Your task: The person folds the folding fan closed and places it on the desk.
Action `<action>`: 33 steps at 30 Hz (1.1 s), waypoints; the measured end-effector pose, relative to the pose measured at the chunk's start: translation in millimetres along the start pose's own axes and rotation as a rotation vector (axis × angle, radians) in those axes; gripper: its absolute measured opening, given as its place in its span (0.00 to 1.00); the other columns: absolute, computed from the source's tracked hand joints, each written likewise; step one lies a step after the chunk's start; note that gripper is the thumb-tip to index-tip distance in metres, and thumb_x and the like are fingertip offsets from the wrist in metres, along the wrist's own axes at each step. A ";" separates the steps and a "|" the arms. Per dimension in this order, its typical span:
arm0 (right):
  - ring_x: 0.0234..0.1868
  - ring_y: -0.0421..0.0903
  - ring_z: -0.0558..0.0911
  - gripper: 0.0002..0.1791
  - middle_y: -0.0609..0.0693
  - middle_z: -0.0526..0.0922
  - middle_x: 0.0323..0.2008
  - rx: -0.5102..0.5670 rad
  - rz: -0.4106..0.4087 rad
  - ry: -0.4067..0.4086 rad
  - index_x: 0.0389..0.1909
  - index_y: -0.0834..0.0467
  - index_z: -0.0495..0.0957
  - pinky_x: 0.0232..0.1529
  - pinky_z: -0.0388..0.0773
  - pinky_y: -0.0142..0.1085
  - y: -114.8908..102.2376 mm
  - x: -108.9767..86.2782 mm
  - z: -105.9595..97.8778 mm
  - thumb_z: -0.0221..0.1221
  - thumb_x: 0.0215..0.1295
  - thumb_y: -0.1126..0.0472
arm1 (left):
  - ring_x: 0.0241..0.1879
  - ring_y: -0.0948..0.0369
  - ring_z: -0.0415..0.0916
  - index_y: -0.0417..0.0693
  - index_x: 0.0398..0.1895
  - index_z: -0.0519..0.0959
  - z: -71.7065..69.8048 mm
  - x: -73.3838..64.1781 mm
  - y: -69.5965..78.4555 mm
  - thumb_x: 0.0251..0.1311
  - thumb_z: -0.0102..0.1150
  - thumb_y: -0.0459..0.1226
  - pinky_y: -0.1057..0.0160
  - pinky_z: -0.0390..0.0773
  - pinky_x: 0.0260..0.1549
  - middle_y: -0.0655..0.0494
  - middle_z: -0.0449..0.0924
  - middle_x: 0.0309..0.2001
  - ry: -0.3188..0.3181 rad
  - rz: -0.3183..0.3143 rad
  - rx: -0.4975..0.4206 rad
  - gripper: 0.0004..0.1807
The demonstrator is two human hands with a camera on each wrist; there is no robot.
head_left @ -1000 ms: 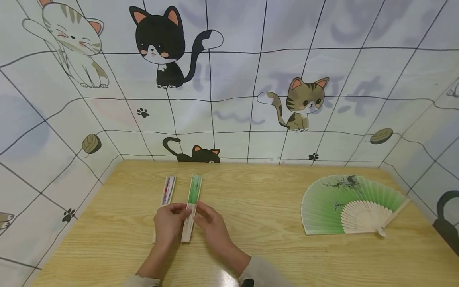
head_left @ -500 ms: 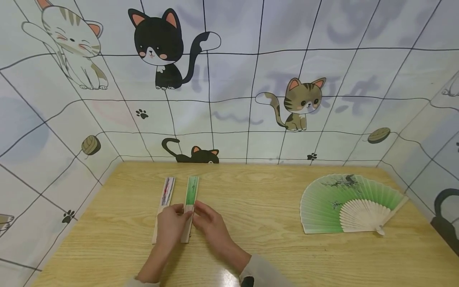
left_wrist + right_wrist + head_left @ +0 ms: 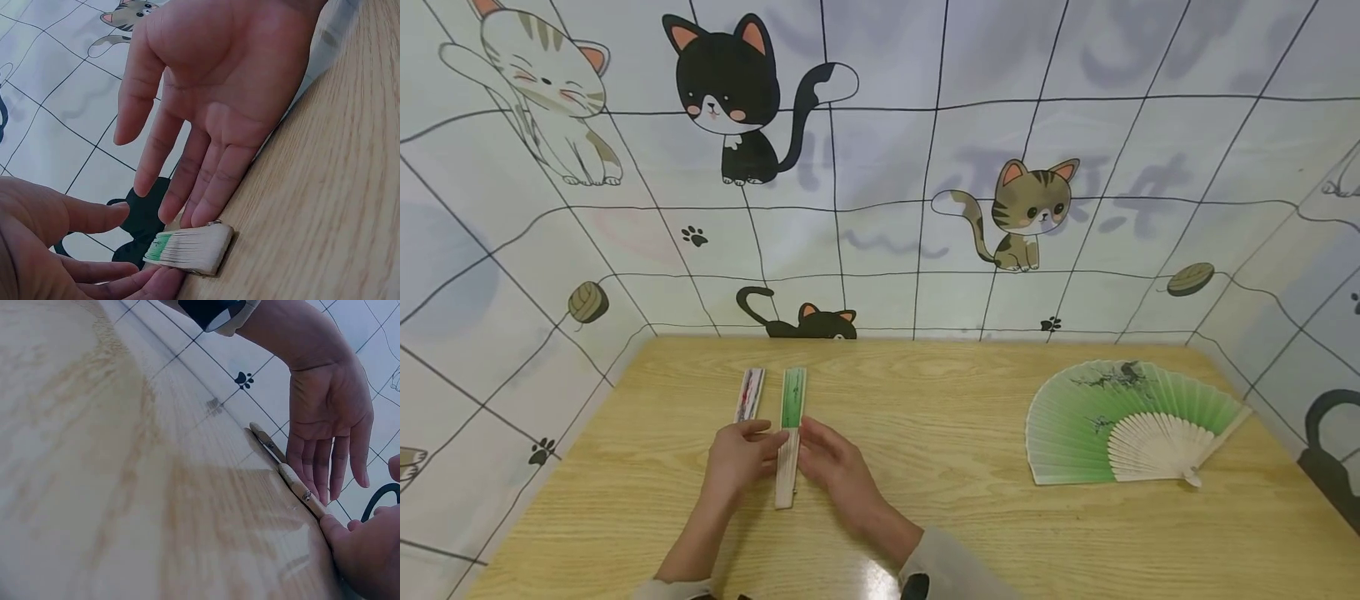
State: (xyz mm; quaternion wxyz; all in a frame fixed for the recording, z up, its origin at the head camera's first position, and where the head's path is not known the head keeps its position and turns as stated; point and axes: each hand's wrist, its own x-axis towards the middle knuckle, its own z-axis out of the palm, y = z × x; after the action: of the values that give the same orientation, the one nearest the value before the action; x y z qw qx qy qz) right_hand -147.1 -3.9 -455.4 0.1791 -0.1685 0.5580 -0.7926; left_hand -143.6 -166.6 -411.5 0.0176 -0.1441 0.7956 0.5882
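A folded green hand fan (image 3: 793,400) lies lengthwise on the table between my two hands. My left hand (image 3: 736,460) is at its left side, fingers fairly straight and fingertips right at the pale ribs. On the other side, my right hand (image 3: 844,475) holds its straight fingers along the fan's right edge. The left wrist view shows the pale rib end of this fan (image 3: 203,250) with fingertips at both sides. Left of it lies a second folded fan (image 3: 750,393) with a red and dark pattern, its lower part hidden by my left hand.
An opened green fan (image 3: 1078,417) with a dark branch and bird print lies on the right of the wooden table (image 3: 955,517). A cloth backdrop (image 3: 895,242) printed with cats and grid lines stands behind the table and at both sides.
The green folded fan has shifted slightly left, nearer the second folded fan. My left hand has moved left, its thumb and fingers coming away from over the ribs. My right hand stays beside the fan.
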 end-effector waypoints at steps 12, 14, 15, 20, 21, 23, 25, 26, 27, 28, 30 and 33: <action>0.58 0.55 0.74 0.23 0.63 0.74 0.55 -0.097 -0.053 0.114 0.64 0.67 0.65 0.57 0.76 0.40 -18.3 -9.8 -22.0 0.52 0.71 0.65 | 0.44 0.50 0.77 0.36 0.58 0.73 20.7 -5.6 10.8 0.58 0.66 0.37 0.57 0.84 0.39 0.38 0.76 0.50 0.084 0.134 0.001 0.26; 0.56 0.57 0.75 0.21 0.64 0.76 0.52 -0.096 -0.069 0.139 0.62 0.69 0.66 0.57 0.77 0.42 -26.5 -15.3 -35.8 0.51 0.72 0.65 | 0.45 0.51 0.77 0.37 0.57 0.73 32.4 -6.6 12.4 0.58 0.65 0.36 0.56 0.83 0.41 0.39 0.76 0.49 0.050 0.172 -0.071 0.24; 0.55 0.57 0.76 0.20 0.65 0.76 0.51 -0.091 -0.078 0.152 0.62 0.70 0.66 0.57 0.77 0.43 -30.7 -18.6 -44.0 0.51 0.72 0.66 | 0.44 0.51 0.78 0.36 0.56 0.73 39.4 -7.1 13.3 0.59 0.65 0.35 0.55 0.83 0.41 0.39 0.76 0.48 0.025 0.188 -0.115 0.23; 0.52 0.56 0.77 0.19 0.69 0.76 0.49 -0.110 -0.150 0.242 0.60 0.70 0.67 0.55 0.77 0.47 -52.9 -37.5 -87.7 0.50 0.72 0.67 | 0.43 0.47 0.78 0.31 0.55 0.72 76.9 -8.2 13.5 0.59 0.65 0.33 0.54 0.84 0.43 0.40 0.77 0.44 -0.138 0.227 -0.315 0.23; 0.52 0.54 0.78 0.19 0.69 0.75 0.49 -0.136 -0.176 0.256 0.60 0.71 0.67 0.55 0.78 0.46 -57.1 -41.6 -97.2 0.50 0.72 0.67 | 0.44 0.47 0.78 0.30 0.55 0.72 83.9 -8.8 14.2 0.59 0.64 0.33 0.54 0.83 0.43 0.41 0.77 0.44 -0.168 0.230 -0.339 0.23; 0.51 0.51 0.78 0.20 0.70 0.75 0.49 -0.188 -0.233 0.292 0.60 0.72 0.67 0.53 0.79 0.42 -64.7 -49.9 -116.1 0.51 0.72 0.67 | 0.44 0.46 0.78 0.30 0.55 0.72 98.0 -9.9 15.2 0.59 0.64 0.33 0.54 0.83 0.44 0.41 0.77 0.44 -0.216 0.239 -0.369 0.23; 0.51 0.48 0.79 0.20 0.68 0.76 0.49 -0.226 -0.296 0.327 0.60 0.75 0.65 0.52 0.80 0.40 -71.7 -59.0 -136.1 0.51 0.72 0.67 | 0.43 0.48 0.79 0.30 0.55 0.73 113.2 -11.7 16.7 0.58 0.65 0.33 0.54 0.83 0.43 0.41 0.78 0.43 -0.252 0.251 -0.395 0.23; 0.50 0.47 0.79 0.20 0.66 0.77 0.48 -0.240 -0.327 0.348 0.60 0.76 0.64 0.52 0.80 0.39 -74.4 -64.0 -146.1 0.50 0.72 0.68 | 0.42 0.49 0.79 0.29 0.54 0.73 120.7 -12.9 17.4 0.58 0.65 0.33 0.54 0.83 0.43 0.41 0.78 0.43 -0.273 0.250 -0.411 0.23; 0.50 0.47 0.79 0.20 0.64 0.78 0.47 -0.232 -0.351 0.367 0.60 0.77 0.64 0.52 0.80 0.39 -77.5 -69.7 -155.4 0.50 0.72 0.69 | 0.42 0.50 0.80 0.29 0.54 0.73 128.5 -14.3 17.5 0.58 0.65 0.32 0.53 0.83 0.43 0.41 0.78 0.43 -0.295 0.249 -0.429 0.23; 0.50 0.46 0.79 0.20 0.61 0.79 0.47 -0.204 -0.373 0.380 0.59 0.77 0.63 0.51 0.80 0.39 -80.3 -75.7 -164.7 0.49 0.72 0.70 | 0.41 0.51 0.80 0.28 0.54 0.73 136.6 -15.8 17.0 0.58 0.65 0.32 0.53 0.84 0.43 0.41 0.78 0.42 -0.317 0.241 -0.460 0.23; 0.49 0.46 0.80 0.18 0.57 0.81 0.45 -0.107 -0.412 0.398 0.59 0.76 0.65 0.52 0.80 0.38 -85.6 -89.1 -182.9 0.46 0.73 0.71 | 0.40 0.52 0.80 0.27 0.53 0.72 151.8 -20.7 17.5 0.58 0.64 0.30 0.51 0.83 0.44 0.42 0.79 0.42 -0.369 0.211 -0.527 0.22; 0.49 0.48 0.80 0.16 0.56 0.82 0.44 0.112 -0.469 0.393 0.57 0.73 0.69 0.53 0.79 0.37 -93.8 -109.8 -207.9 0.42 0.74 0.73 | 0.39 0.52 0.81 0.27 0.53 0.72 172.8 -29.0 18.7 0.59 0.62 0.29 0.50 0.82 0.45 0.43 0.79 0.40 -0.442 0.158 -0.614 0.21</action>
State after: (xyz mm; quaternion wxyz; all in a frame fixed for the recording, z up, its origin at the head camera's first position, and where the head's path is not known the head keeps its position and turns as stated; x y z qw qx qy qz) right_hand -156.7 248.6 -440.8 -0.1110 -0.1258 0.4832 -0.8593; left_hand -145.0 7.0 -441.5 0.0992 0.0493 0.5681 0.8155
